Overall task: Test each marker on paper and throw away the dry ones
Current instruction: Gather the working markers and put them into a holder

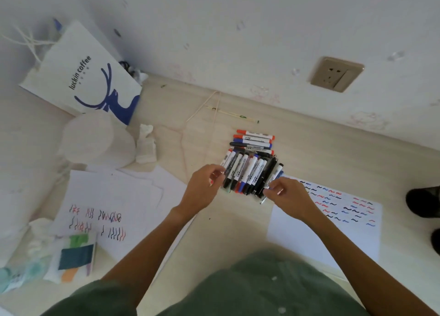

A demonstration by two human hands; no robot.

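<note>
Here both hands (245,187) clamp the marker bundle (252,172) from either side.

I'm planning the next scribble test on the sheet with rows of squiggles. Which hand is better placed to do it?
Probably the right hand: it sits at the pile's right edge, over the corner of that sheet. The left hand is across the pile.

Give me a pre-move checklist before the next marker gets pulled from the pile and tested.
1. Marker pile within reach, both hands on it: ok.
2. Left hand grip on a single marker: cannot tell.
3. Right hand grip on one marker: cannot tell.
4. Blank space left on the squiggle sheet: ok.
5. Tested markers kept apart, row behind the pile: ok.
6. Luckin coffee bag ready as bin: cannot tell.
</note>
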